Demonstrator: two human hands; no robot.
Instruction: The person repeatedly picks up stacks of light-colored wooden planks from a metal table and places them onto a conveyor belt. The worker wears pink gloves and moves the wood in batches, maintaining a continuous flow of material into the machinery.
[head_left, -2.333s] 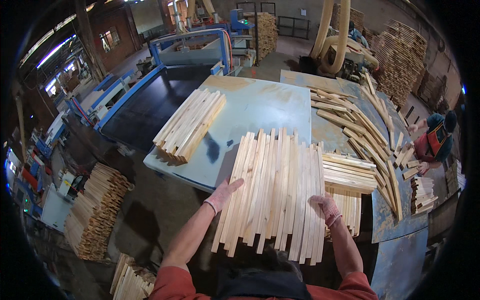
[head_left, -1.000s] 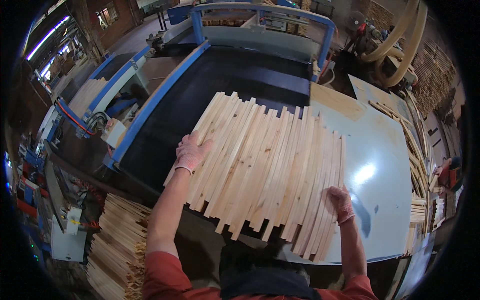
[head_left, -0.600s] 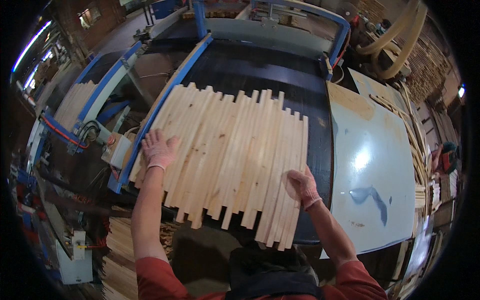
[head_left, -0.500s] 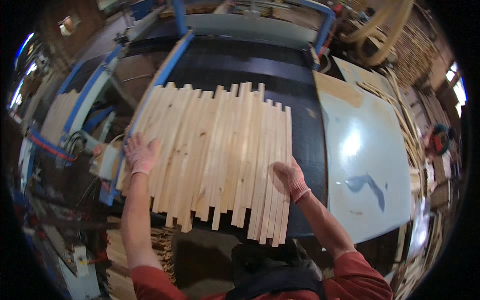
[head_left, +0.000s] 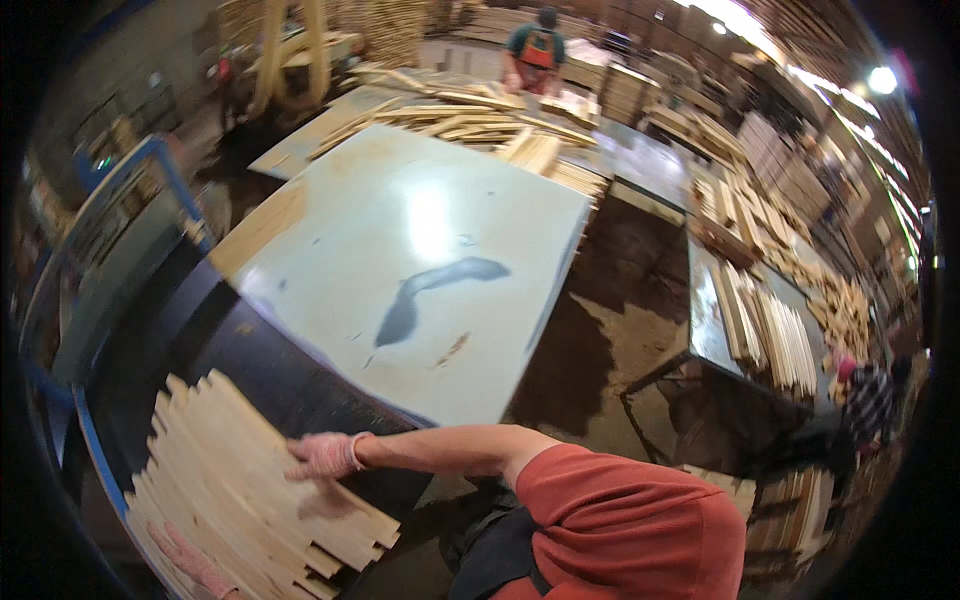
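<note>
A row of pale wooden strips [head_left: 235,470] lies side by side on the dark machine bed [head_left: 330,375], its ends uneven. My right hand [head_left: 325,455], in a pinkish knit glove, rests at the right side of the row with its fingers stretched out over the wood. At the lower left, my left hand [head_left: 190,560] wears the same kind of glove. It lies on the left part of the row, fingers straight and apart, partly blurred and near the picture's rim. Neither hand grips a strip.
A pale sheet-topped table [head_left: 450,210] adjoins the bed. Beyond it lie loose strips [head_left: 460,120] and a person [head_left: 535,55] stands there. On the right are a metal table [head_left: 715,310] with stacked strips and another person [head_left: 870,400]. Blue framing [head_left: 100,450] edges the bed.
The view has swung to the right, so the row now shows at the lower left. The side tables and two people have come into view. Both hands stay at the row's sides.
</note>
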